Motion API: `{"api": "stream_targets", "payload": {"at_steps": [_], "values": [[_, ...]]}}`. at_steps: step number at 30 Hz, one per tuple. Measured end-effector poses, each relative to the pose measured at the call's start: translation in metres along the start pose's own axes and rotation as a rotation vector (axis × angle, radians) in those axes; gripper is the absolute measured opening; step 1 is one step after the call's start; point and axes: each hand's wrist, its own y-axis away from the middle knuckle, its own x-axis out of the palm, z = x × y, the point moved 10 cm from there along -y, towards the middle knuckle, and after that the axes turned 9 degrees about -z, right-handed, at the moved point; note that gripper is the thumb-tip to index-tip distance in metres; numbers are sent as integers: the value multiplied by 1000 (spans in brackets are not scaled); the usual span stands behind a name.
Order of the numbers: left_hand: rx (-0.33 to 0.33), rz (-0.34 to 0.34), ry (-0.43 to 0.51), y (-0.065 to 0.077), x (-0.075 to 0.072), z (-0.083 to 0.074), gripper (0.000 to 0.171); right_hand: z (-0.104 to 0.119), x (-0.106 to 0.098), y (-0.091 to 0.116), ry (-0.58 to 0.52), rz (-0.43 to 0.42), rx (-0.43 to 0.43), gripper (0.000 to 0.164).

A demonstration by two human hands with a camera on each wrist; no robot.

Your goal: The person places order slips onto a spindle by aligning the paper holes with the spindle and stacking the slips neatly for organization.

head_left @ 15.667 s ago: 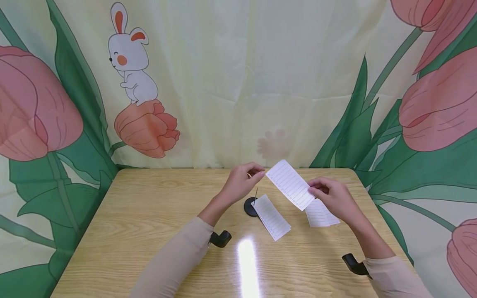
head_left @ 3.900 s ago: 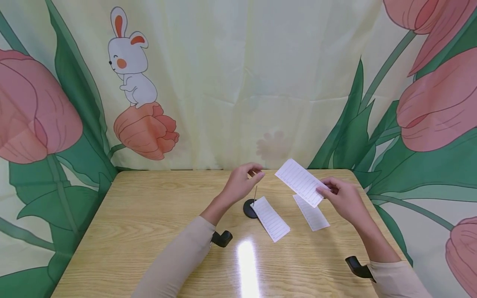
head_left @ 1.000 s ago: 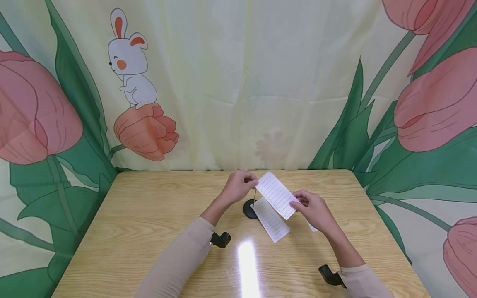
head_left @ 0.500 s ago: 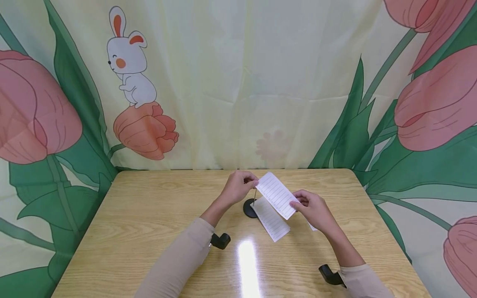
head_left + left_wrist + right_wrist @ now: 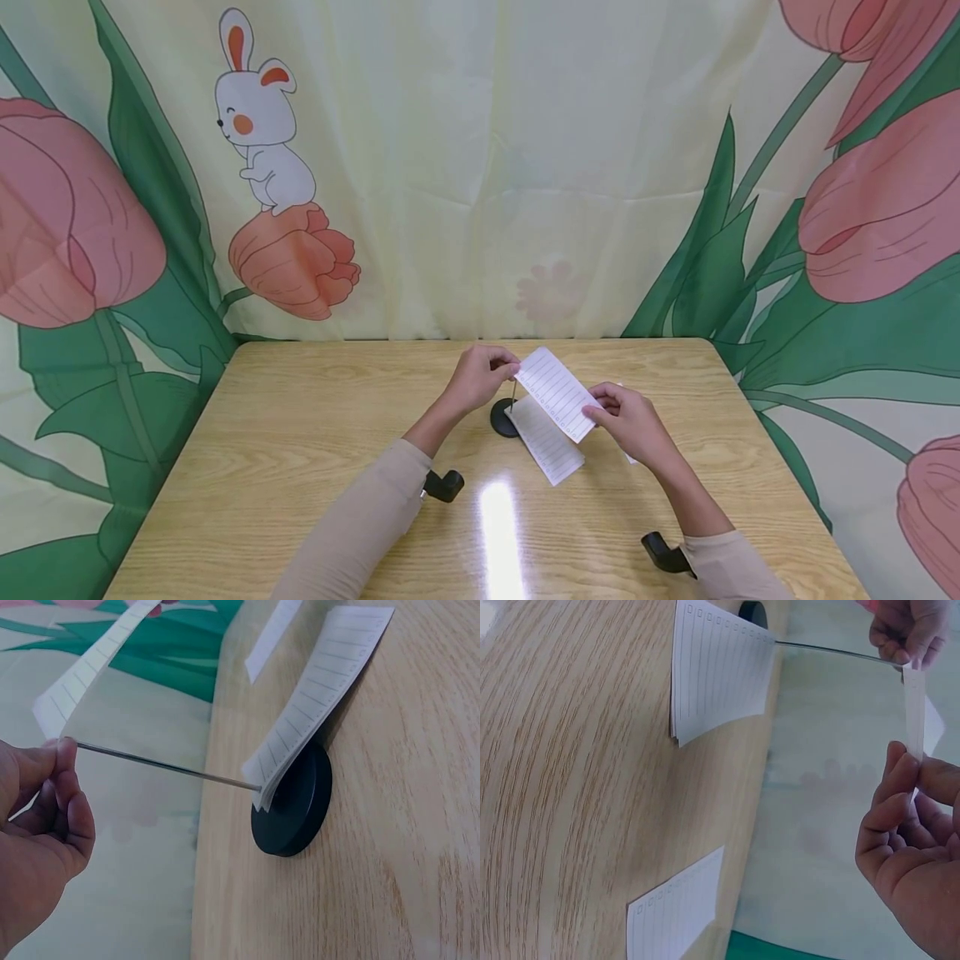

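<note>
My left hand [image 5: 480,375] pinches the upper left corner of a white lined paper slip [image 5: 553,390] between thumb and forefinger. In the left wrist view that corner is right at the tip of a thin metal spike [image 5: 165,766]. My right hand [image 5: 633,423] pinches the slip's other end, holding it slanted above the table. The spike rises from a round black base [image 5: 501,419]; together they form a bill spike. Several similar slips [image 5: 546,450] are threaded low on it in a stack, fanning out toward the right. The fingertips hide the spike's point.
Another lined slip [image 5: 676,911] lies on the wooden table [image 5: 315,433], mostly hidden by my right hand in the head view. A printed curtain [image 5: 450,167] hangs behind the table's far edge. Black wrist mounts [image 5: 444,485] jut out below both forearms.
Since about four seconds ago my right hand has carried the slip left to the spike, and my left hand has taken its corner. The last second shows almost no movement.
</note>
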Motion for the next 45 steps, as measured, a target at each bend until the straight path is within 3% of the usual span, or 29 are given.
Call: {"api": "stream_targets", "payload": {"at_steps": [11, 29, 39, 45], "values": [[-30, 5, 24, -2, 2, 5, 14, -1, 0, -1, 13, -6, 7, 23], [-135, 44, 45, -1, 7, 19, 15, 0, 2, -2, 43, 5, 20, 20], [-117, 67, 52, -1, 13, 28, 15, -7, 14, 1, 47, 40, 8, 12], [-114, 63, 8, -1, 19, 40, 14, -16, 26, 5, 123, 69, -14, 10]]}}
